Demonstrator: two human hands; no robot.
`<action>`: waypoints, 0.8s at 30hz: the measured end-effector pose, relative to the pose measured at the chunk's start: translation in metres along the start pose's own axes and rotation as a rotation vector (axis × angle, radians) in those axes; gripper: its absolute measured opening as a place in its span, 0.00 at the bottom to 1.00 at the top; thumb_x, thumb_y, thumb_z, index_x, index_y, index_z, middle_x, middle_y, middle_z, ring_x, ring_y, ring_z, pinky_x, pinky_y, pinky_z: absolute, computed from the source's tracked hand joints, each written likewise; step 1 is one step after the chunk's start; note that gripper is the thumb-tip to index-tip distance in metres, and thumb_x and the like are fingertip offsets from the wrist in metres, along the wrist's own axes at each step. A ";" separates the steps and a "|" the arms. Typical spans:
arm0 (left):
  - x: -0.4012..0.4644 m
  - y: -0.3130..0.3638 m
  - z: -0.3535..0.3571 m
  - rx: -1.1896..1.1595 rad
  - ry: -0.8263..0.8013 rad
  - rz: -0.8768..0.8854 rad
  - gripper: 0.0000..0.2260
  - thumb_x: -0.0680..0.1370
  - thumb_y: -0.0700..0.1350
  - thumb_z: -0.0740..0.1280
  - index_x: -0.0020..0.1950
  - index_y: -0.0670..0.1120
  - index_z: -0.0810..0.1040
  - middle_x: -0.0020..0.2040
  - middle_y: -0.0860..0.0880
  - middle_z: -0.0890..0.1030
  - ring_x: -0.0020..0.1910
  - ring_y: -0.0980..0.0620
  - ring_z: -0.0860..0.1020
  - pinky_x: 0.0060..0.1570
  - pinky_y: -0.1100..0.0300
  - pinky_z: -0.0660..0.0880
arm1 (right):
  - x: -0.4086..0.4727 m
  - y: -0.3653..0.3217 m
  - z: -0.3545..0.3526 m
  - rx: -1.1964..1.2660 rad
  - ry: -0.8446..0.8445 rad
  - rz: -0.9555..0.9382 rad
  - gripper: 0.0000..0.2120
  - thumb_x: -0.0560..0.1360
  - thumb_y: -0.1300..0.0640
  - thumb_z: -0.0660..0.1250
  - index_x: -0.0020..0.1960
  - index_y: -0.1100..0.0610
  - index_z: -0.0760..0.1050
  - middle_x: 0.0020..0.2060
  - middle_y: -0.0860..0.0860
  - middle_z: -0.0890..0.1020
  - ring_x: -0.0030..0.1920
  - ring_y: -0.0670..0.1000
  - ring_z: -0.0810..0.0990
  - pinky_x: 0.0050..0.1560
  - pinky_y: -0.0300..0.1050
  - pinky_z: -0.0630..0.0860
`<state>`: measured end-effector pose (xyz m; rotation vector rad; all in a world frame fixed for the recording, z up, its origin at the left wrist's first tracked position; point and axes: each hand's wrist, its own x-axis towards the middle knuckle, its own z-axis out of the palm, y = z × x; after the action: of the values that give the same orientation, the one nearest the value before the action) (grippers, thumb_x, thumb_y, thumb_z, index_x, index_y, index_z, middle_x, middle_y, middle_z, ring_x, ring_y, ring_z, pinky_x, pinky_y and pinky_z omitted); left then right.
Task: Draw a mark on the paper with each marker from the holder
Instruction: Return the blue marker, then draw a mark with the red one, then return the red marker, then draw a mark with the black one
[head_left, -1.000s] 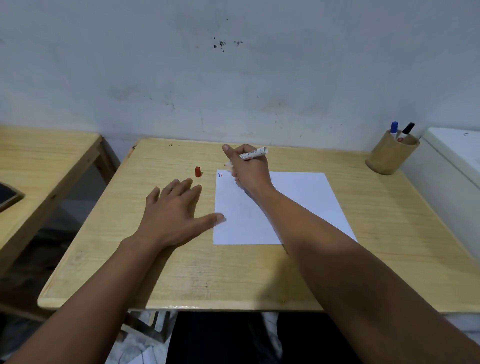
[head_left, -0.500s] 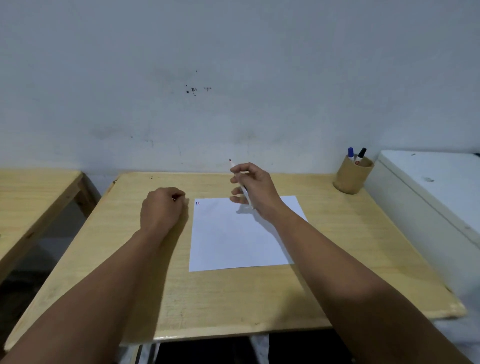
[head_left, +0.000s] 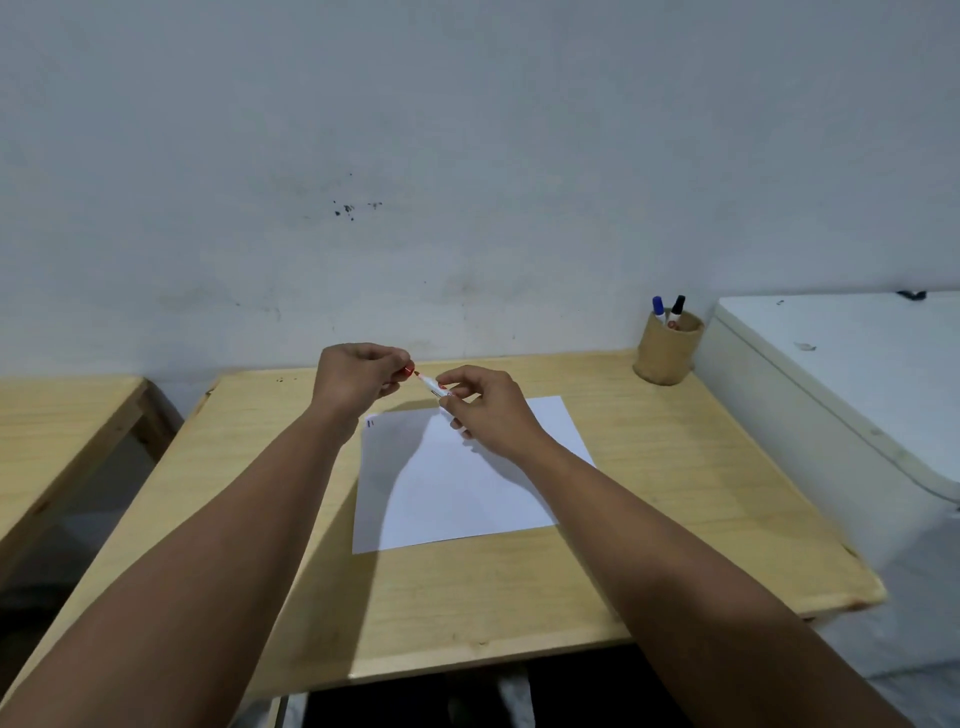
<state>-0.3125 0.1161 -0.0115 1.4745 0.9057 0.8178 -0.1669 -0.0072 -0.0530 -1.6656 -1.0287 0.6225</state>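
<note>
A white sheet of paper (head_left: 483, 483) lies on the wooden table (head_left: 649, 493), with small blue and red marks (head_left: 370, 423) at its far left corner. My right hand (head_left: 485, 410) holds a white marker (head_left: 430, 385) with its tip pointing left, raised above the paper's far edge. My left hand (head_left: 356, 379) pinches the red cap (head_left: 409, 370) just off the marker's tip. A round tan holder (head_left: 667, 353) at the table's far right corner contains a blue-capped marker (head_left: 658, 306) and a black-capped marker (head_left: 677, 305).
A white chest-like appliance (head_left: 852, 389) stands against the table's right side. A second wooden table (head_left: 57, 431) sits to the left across a gap. A grey wall rises right behind the table.
My left hand picked up the red cap from the table and rose to meet the marker. My right hand lifted off the paper and turned the marker's tip to the left.
</note>
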 end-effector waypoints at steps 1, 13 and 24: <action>0.000 0.001 0.004 0.011 -0.006 0.002 0.04 0.78 0.38 0.73 0.46 0.38 0.87 0.42 0.43 0.87 0.39 0.51 0.84 0.52 0.53 0.83 | -0.001 0.000 -0.003 0.002 0.008 0.001 0.12 0.81 0.60 0.72 0.54 0.43 0.83 0.45 0.47 0.82 0.35 0.50 0.85 0.45 0.56 0.85; 0.000 0.008 0.082 0.031 -0.046 0.010 0.04 0.78 0.36 0.73 0.45 0.37 0.87 0.45 0.37 0.86 0.40 0.48 0.83 0.54 0.51 0.84 | -0.006 0.012 -0.052 0.025 0.148 -0.009 0.10 0.80 0.63 0.73 0.56 0.48 0.85 0.46 0.49 0.82 0.34 0.48 0.84 0.39 0.41 0.81; 0.018 0.062 0.211 -0.150 -0.395 0.034 0.10 0.82 0.43 0.69 0.62 0.46 0.84 0.56 0.47 0.87 0.58 0.50 0.85 0.60 0.50 0.81 | 0.021 0.019 -0.179 -0.138 0.405 -0.095 0.17 0.82 0.63 0.70 0.70 0.54 0.81 0.44 0.46 0.81 0.43 0.49 0.80 0.49 0.44 0.78</action>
<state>-0.1118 0.0333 0.0307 1.4541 0.5131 0.5767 -0.0064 -0.0793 -0.0100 -1.7577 -0.8618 0.1420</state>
